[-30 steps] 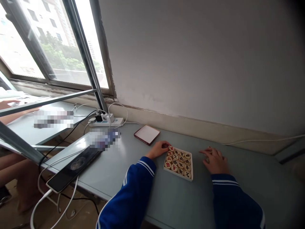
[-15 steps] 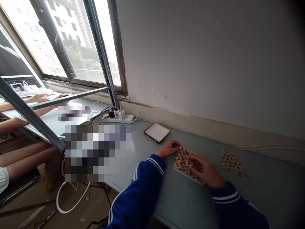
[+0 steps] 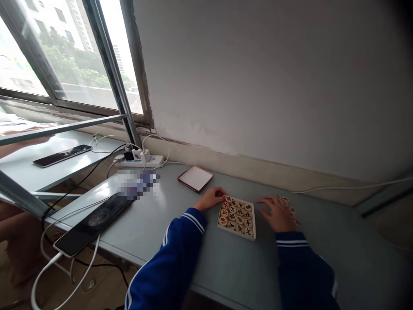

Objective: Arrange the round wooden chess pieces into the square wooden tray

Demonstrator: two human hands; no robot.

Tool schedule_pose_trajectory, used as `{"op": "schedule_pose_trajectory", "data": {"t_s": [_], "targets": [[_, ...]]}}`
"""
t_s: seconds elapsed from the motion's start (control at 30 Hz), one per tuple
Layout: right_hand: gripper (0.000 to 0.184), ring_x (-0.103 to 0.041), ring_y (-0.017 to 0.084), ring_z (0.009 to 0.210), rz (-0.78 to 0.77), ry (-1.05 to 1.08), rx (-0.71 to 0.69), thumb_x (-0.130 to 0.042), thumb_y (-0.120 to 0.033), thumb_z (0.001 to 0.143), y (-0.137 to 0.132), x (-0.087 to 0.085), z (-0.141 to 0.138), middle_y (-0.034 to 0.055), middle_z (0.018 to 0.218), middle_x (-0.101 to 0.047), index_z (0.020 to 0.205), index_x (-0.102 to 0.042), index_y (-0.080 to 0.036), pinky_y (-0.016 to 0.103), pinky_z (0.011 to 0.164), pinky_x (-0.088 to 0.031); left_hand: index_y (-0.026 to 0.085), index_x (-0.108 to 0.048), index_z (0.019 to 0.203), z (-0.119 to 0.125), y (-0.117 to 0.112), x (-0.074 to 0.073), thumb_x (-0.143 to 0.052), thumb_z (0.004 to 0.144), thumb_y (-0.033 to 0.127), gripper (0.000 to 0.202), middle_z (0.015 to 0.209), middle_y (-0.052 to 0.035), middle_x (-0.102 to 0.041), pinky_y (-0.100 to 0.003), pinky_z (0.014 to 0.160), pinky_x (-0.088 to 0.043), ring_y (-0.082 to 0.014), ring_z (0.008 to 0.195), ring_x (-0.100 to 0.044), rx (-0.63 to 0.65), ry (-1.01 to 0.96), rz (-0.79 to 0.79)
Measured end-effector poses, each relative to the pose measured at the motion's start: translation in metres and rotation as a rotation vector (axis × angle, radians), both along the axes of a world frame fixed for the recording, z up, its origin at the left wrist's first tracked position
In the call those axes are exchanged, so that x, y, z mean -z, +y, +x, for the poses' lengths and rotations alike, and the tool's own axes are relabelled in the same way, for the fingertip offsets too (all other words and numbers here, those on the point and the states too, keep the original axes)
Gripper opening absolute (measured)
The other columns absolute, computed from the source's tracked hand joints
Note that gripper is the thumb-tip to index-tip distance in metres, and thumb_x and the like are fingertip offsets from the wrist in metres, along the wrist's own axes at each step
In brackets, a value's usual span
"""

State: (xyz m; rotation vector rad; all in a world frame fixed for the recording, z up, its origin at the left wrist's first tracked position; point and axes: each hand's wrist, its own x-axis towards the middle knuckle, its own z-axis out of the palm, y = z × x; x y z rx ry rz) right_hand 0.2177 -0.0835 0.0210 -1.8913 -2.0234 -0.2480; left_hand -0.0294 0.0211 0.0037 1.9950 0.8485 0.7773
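A shallow wooden tray (image 3: 252, 235) full of round Chinese chess pieces with red and black characters lies on the grey-blue table (image 3: 222, 262). My left hand (image 3: 210, 198), in a blue sleeve, is curled against the tray's far left corner, fingers bent on its edge. My right hand (image 3: 276, 212) rests just right of the tray with fingers spread, lying over a small heap of loose chess pieces (image 3: 293, 212) that shows past its fingertips.
A red-edged box lid (image 3: 195, 178) lies behind the tray. A tablet (image 3: 93, 223) with a white cable sits at the table's left end, a power strip (image 3: 138, 161) by the window. Another person's arm and a phone (image 3: 63, 155) are at a desk on the left.
My right hand has drawn back from over the tray to the loose pieces at its right. My left hand stays at the tray's corner. The camera has swung.
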Motion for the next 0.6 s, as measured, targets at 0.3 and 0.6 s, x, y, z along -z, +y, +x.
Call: {"op": "schedule_pose_trajectory", "data": {"t_s": [0.3,0.6], "targets": [[0.022,-0.048,0.019,0.097,-0.031,0.181,-0.336,-0.045,-0.022,0.082,0.027,-0.007,-0.087,0.0016,0.103,-0.057,0.100,-0.057,-0.028,0.036,0.081,-0.035,0.012,-0.060,0.081,-0.001,0.002,0.006,-0.055,0.073,0.030,0.020,0.072,-0.0023,-0.061,-0.020,0.059,-0.040,-0.0109,0.066,-0.053,0.007,-0.025,0.033],[0.017,-0.050,0.017,0.092,-0.056,0.339,-0.321,-0.049,-0.029,0.080,0.028,-0.005,-0.076,0.0050,0.094,-0.053,0.093,-0.057,-0.021,0.031,0.080,-0.040,0.012,-0.060,0.080,-0.001,0.001,-0.001,-0.055,0.072,0.027,0.017,0.069,-0.0019,-0.059,-0.020,0.059,-0.041,-0.0117,0.066,-0.052,0.011,-0.008,-0.002]]}}
